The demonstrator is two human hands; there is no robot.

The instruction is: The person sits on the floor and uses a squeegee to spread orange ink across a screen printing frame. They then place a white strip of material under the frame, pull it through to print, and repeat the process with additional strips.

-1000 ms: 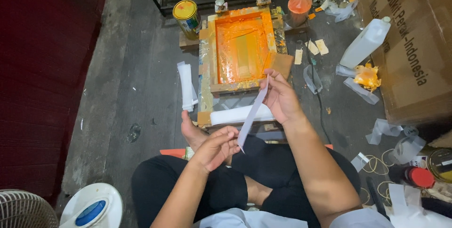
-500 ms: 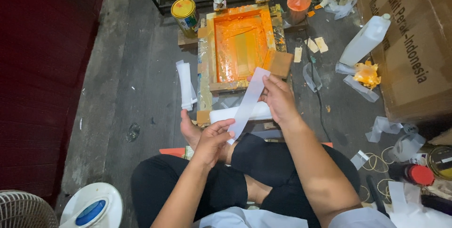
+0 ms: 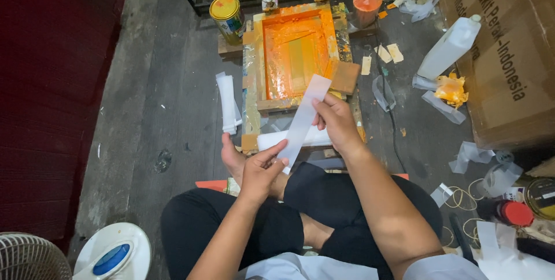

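The white strip [image 3: 303, 119] now faces flat, pinched by left hand [image 3: 261, 171] and right hand [image 3: 337, 123] above the concrete floor [image 3: 173, 83].

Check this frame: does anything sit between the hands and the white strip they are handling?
Nothing visible does. The left hand pinches the lower end of the white strip and the right hand grips it near the middle, both in direct contact. The strip hangs slanted above the orange-stained screen frame, touching nothing else.

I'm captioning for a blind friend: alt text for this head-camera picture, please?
Both hands hold a white strip, left hand low, right hand higher, above an orange-inked screen frame on a cluttered floor.
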